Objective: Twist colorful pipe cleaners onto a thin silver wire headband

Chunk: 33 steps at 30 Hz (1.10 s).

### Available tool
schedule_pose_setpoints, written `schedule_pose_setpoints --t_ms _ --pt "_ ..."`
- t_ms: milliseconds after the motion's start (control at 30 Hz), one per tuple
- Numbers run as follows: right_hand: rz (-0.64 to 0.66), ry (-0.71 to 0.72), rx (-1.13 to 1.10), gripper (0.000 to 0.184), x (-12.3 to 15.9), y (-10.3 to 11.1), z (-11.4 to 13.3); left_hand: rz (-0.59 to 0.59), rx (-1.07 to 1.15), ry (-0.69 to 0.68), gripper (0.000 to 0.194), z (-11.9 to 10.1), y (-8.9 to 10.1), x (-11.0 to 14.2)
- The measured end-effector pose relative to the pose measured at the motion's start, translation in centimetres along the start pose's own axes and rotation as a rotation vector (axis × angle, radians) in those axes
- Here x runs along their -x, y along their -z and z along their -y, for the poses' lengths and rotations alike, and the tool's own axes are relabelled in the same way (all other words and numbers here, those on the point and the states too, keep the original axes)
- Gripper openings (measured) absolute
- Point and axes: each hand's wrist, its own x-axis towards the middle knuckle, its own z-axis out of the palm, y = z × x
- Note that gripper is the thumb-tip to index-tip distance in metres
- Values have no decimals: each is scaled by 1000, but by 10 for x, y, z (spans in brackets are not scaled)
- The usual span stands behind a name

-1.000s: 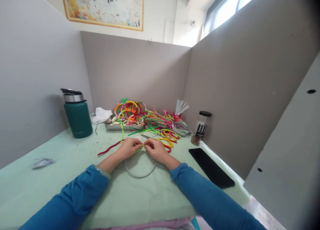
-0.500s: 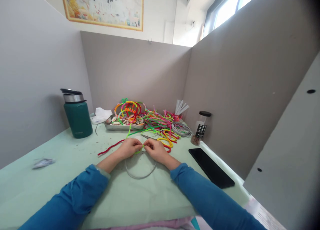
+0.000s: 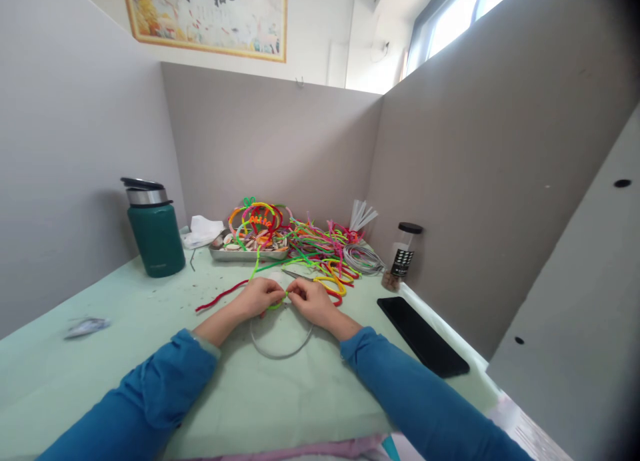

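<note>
Fingers meet tip to tip at the middle of the table. My left hand [image 3: 260, 297] is closed in a pinch on a yellow-green pipe cleaner [image 3: 274, 307]; its loose end rises above that hand. Right beside it, my right hand [image 3: 315, 302] pinches the same pipe cleaner near the left fingertips. Below both hands hangs a thin grey hoop [image 3: 281, 357], its upper part hidden by the hands. A red pipe cleaner [image 3: 220, 297] lies behind the left wrist. Scissors [image 3: 296, 275] show partly behind the right hand, by yellow and red pipe cleaner loops [image 3: 336, 287].
A metal tray [image 3: 250, 255] with small pieces and pipe cleaner hoops stands at the back, next to a pile of pipe cleaners [image 3: 320, 241] and coiled grey wire [image 3: 364, 259]. A green bottle [image 3: 157, 237] is left; a jar [image 3: 400, 257] and black phone [image 3: 423, 335] are right.
The loose end of the yellow-green pipe cleaner has shifted slightly left. A small red bit now shows below my left hand. Both hands keep their place.
</note>
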Motion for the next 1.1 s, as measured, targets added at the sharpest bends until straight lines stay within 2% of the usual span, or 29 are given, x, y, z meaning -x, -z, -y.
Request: schedule_pose_setpoints --t_ms 433,800,1100 --pt "6 3 -16 15 1 2 3 50 121 -7 35 -2 1 2" --pt "22 4 -13 15 0 3 5 38 130 42 43 6 0 -2" --pt "11 10 -6 16 0 4 5 61 207 80 45 -2 1 3"
